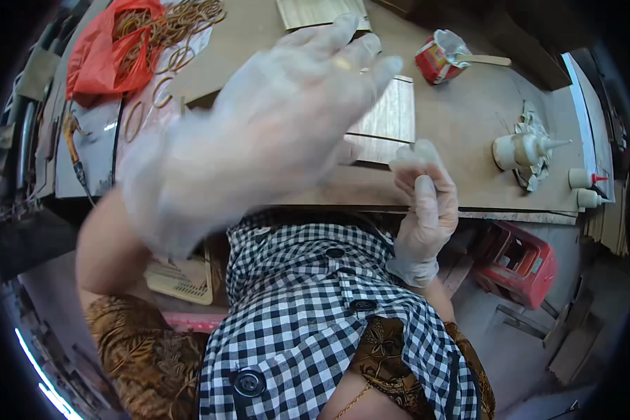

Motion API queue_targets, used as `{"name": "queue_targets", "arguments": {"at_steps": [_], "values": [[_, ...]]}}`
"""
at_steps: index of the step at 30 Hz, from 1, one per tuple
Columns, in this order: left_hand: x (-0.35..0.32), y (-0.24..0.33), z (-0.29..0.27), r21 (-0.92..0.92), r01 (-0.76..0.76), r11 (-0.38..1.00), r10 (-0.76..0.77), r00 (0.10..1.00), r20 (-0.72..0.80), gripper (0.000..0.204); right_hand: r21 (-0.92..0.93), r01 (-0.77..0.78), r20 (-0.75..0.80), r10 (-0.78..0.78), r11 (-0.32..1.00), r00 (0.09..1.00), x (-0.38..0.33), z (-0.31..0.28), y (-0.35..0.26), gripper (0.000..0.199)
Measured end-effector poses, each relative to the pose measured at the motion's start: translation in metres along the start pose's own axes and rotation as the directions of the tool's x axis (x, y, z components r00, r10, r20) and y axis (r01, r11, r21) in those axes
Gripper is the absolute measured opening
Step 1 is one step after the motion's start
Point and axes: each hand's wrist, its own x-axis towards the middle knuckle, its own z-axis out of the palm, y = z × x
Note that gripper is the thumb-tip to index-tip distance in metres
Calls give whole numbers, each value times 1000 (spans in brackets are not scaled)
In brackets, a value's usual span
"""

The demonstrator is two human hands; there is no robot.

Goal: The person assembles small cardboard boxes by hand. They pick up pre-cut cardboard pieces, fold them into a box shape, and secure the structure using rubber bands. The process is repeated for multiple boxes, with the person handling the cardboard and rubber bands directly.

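Note:
My left hand, in a thin translucent glove, is raised over the near side of the table and smeared by motion. Its fingers stretch out toward the far right, and a small yellowish spot shows near them. Beneath and beyond it lies a pale wooden panel with dark lines across it, partly covered by the hand. My right hand, gloved too, is at the table's front edge, right of the panel. Its fingers are bent with the thumb close to them; whatever they may hold is hidden.
A second wooden panel lies farther back. At left are a red plastic bag, brown rings and a wood-handled tool. At right stand a red packet with a stick and a white squeeze bottle. A red stool is below.

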Motion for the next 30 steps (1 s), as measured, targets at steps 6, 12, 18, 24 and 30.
{"name": "queue_targets", "arguments": {"at_steps": [6,12,18,24,30], "values": [[88,-11,35,99,87,991,-128,800,585,122,40,-29,-25,30,999,999,-12,-10,0,25],[101,-10,71,74,162,984,-168,707,687,137,2,-59,-50,59,998,997,-14,-19,-1,25],[103,-5,51,-58,191,980,-87,674,734,134,-11,-53,-27,53,999,998,-10,-10,-3,27],[91,-7,60,-31,43,999,-24,883,468,128,14,-45,89,44,999,995,-10,-4,-4,27],[83,-5,6,-410,12,912,84,973,215,120,9,221,145,-220,975,965,24,5,-17,70]]}}
